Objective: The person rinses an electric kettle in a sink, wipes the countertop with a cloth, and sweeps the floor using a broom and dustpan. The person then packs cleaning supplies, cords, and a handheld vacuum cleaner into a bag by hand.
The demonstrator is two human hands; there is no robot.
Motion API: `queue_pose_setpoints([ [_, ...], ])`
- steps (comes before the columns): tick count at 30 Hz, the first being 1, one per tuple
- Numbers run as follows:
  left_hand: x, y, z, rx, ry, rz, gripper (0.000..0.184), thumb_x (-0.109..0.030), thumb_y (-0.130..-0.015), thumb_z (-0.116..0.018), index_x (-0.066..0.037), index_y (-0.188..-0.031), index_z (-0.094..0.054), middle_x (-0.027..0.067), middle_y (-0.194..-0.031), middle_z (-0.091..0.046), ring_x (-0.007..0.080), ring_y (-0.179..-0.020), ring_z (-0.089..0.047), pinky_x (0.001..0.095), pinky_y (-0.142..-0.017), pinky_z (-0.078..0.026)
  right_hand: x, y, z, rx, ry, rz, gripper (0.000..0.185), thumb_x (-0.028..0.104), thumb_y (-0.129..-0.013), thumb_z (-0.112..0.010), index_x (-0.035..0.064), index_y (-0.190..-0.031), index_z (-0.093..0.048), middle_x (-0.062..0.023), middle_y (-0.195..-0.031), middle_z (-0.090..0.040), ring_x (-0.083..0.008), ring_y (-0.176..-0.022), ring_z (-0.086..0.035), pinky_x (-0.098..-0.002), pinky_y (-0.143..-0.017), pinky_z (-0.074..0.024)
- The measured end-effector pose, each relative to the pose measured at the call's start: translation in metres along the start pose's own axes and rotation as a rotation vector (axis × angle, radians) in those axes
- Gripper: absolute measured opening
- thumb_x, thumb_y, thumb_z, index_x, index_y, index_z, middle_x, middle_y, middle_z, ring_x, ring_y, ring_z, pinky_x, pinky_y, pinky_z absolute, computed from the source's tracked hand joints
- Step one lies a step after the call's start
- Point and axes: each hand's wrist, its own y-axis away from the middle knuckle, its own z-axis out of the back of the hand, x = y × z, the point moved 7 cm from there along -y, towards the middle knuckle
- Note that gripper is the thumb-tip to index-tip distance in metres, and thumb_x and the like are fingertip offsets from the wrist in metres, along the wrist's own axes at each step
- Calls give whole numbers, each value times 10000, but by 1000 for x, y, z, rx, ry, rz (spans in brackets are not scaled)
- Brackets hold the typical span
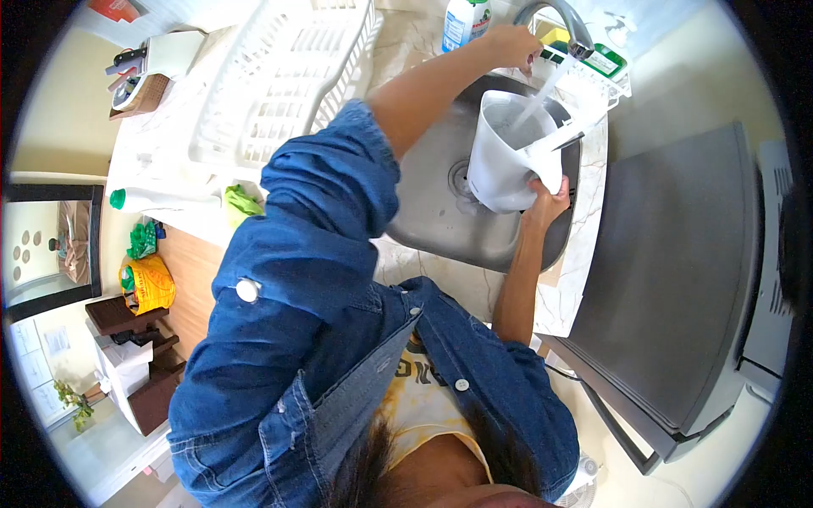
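Observation:
A white electric kettle [500, 169], tilted with its lid [555, 135] raised, is held over the steel sink [423, 195]. My right hand [549, 201] is closed around the lower part of its handle. From the curved faucet [578, 38] a stream of water [542, 95] runs into the kettle, where water shows inside. My left hand [515, 49] reaches across to the faucet's base with its fingers curled there; the part under the fingers is hidden.
A white dish rack [279, 85] stands left of the sink, with a blue-and-white bottle [464, 25] behind. A caddy holds a sponge [555, 35] and a green bottle [605, 61]. A grey fridge [677, 271] stands at the right. A green cloth [243, 203] lies near the counter's edge.

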Motion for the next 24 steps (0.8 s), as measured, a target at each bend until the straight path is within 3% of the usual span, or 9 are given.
queue_pose_setpoints([
  [3, 1, 17, -6, 156, -129, 80, 287, -302, -710, -562, -101, -912, -590, 121, -890, -594, 257, -837, -573, 368, -687, -469, -3, -2, 1, -4, 16, -2, 261, -92, -450, -493, 3, -693, -497, -7, -651, -511, -90, -573, -475, -222, -542, -393],
  [6, -18, 42, -34, -194, -632, -248, 329, -289, -767, -484, -107, -1035, -544, 111, -1082, -525, 256, -990, -504, 442, -775, -428, -3, 0, -2, 4, -4, -10, 260, -95, -446, -489, 4, -686, -492, -9, -650, -511, -96, -579, -475, -222, -546, -390],
  [9, -5, 41, -17, 48, -532, -251, 389, -222, -753, -480, -124, -1129, -482, 87, -1203, -438, 264, -1061, -448, 502, -807, -390, 4, 4, -3, -22, 17, -10, 259, -96, -440, -487, 5, -679, -489, -17, -646, -514, -100, -579, -477, -226, -543, -392],
  [15, -31, 73, 54, 501, -172, -137, 328, -111, -716, -456, -121, -1021, -576, 118, -994, -570, 275, -898, -547, 401, -778, -425, 47, 35, -6, -19, -64, 7, 293, -108, -438, -492, 3, -709, -499, -25, -641, -515, -104, -561, -472, -218, -519, -385],
  [16, -52, 82, 88, 280, -134, -225, 141, -144, -682, -488, -33, -682, -575, 149, -659, -578, 293, -623, -569, 376, -564, -430, 60, 44, -8, -51, -149, -35, 319, -115, -436, -500, 0, -734, -504, -25, -641, -515, -109, -558, -471, -212, -518, -378],
  [19, -113, 104, 187, -104, -68, -115, 172, -182, -703, -505, -29, -702, -583, 153, -652, -582, 281, -609, -574, 355, -586, -453, 90, 52, -1, 7, -96, 66, 337, -119, -431, -505, 0, -747, -508, -28, -647, -520, -111, -557, -474, -213, -512, -380],
  [20, -131, 102, 200, -114, 89, -375, 340, -310, -710, -558, -54, -934, -574, 189, -897, -575, 276, -801, -573, 359, -682, -454, 110, 58, -6, 2, -83, 84, 349, -120, -425, -508, -1, -753, -512, -28, -650, -523, -109, -558, -473, -212, -506, -381],
  [22, -155, 123, 231, -132, 458, -438, 347, -316, -747, -523, -38, -949, -566, 181, -919, -569, 273, -824, -556, 358, -715, -438, 135, 60, -7, 33, -88, 102, 366, -122, -420, -509, -15, -769, -527, -32, -671, -528, -113, -562, -479, -216, -504, -391],
  [24, -163, 133, 249, -180, 577, -393, 364, -326, -744, -527, -38, -965, -553, 184, -935, -556, 274, -841, -546, 362, -726, -432, 166, 64, -15, 59, -85, 116, 380, -125, -421, -508, -32, -788, -536, -39, -685, -532, -120, -574, -490, -222, -501, -397],
])
